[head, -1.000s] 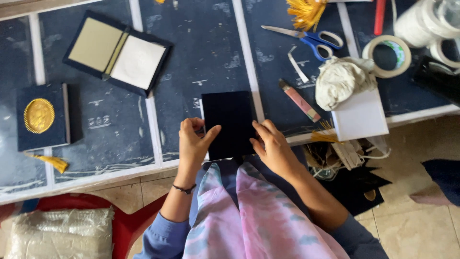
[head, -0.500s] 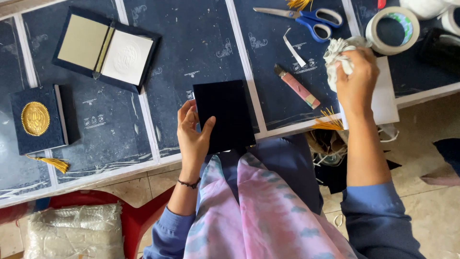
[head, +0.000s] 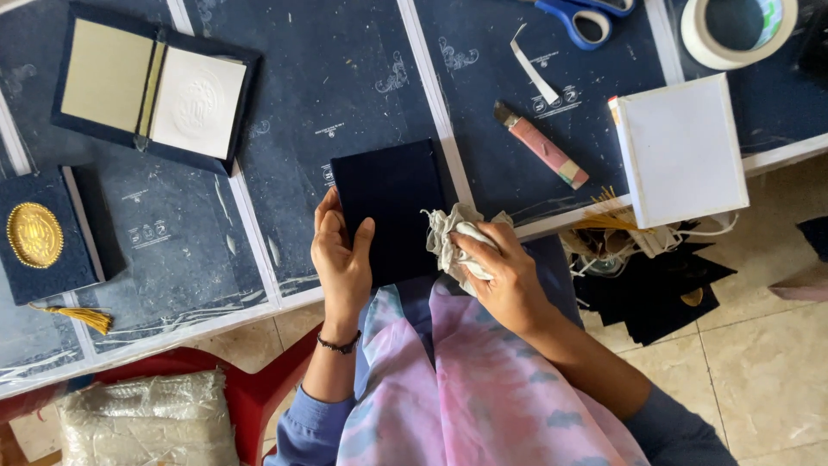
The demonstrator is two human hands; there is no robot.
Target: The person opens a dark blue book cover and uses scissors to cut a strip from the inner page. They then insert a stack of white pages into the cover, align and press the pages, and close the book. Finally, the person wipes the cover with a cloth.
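A dark navy velvet cover point(head: 392, 203) lies flat at the near edge of the blue-covered table point(head: 345, 86). My left hand point(head: 341, 259) rests on the cover's left side, fingers spread along its edge. My right hand point(head: 500, 272) grips a crumpled white cloth point(head: 448, 237) and presses it against the cover's right side. Both forearms come up from my lap, which is draped in pink and purple fabric.
An open navy folder with cream and white panels point(head: 151, 86) lies far left; a closed navy case with a gold emblem point(head: 39, 237) and yellow tassel sits at the left edge. A pink utility knife point(head: 543, 147), white box point(head: 681, 151), tape roll point(head: 733, 30) and blue scissors point(head: 586, 17) lie to the right.
My right hand has come back from the right side of the table carrying the white cloth and now holds it on the navy cover. My left hand stayed on the cover.
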